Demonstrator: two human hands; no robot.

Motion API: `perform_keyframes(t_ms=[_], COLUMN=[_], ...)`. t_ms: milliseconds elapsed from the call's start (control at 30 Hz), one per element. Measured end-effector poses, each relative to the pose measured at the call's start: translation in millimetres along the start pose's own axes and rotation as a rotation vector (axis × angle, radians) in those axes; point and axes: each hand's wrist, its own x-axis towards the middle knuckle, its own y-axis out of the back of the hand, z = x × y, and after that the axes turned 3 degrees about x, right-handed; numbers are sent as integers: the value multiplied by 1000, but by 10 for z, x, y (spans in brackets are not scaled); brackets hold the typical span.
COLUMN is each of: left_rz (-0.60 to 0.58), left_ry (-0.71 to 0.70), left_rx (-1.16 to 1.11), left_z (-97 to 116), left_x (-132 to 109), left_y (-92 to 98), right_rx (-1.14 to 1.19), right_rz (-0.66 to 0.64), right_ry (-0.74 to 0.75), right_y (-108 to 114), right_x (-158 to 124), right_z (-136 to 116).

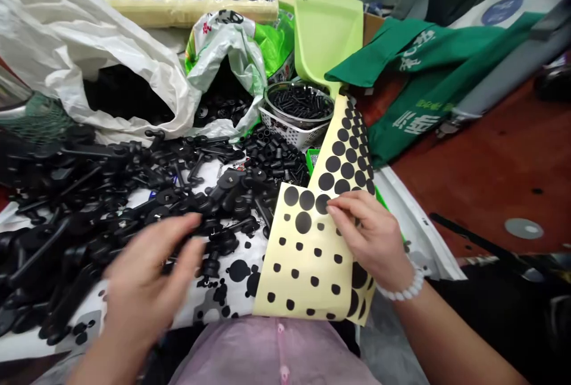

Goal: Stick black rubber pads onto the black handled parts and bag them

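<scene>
My right hand, with a white bead bracelet at the wrist, pinches at the edge of a black round sticker on a cream backing sheet. Its upper row still bears large black discs, while small black spots dot the lower part. Another cream sheet of discs lies partly under it and runs up toward the back. Blurred by motion, my left hand hovers over the left side of the table, thumb and fingers apart, nothing between them. Close to it lies a heap of black plastic parts with round bases and arms.
Behind the heap stand a white sack and a green-white bag of black parts. A metal bowl of black screw-like pieces sits in a white basket. A light green dustpan and green bag are at the back right.
</scene>
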Motion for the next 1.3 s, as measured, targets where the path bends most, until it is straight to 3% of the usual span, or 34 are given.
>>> perform_keyframes(t_ms=[67,133,233,333,500,633,1033,1300], left_rz=[-216,-408,-536,-535,-627,-769,-753,-691], left_ry=[-80,-27,94,240,584,678,701,756], left_rx=[-49,-82,-170,-352,-933,-999,-971,-1019], left_z=[336,544,652,669,781,881,950,883], left_x=[17,51,131,225,376,439,448,430], left_y=[-343,-621,-862,-973,-1100,-1110,-1091,-1167], right_rx=[-35,-71,-104,-101,-49,-3,-99,-272], right_rz=[-60,-108,-123,-109,-65,-51,-41,-83], right_ry=[15,29,46,47,64,58,100,299], right_y=[-52,-98,-134,-142,-150,-151,-166,-198], right_x=[11,5,-36,-88,-133,-161,-175,-361], right_z=[-21,-50,-58,-14,47,64,40,-172])
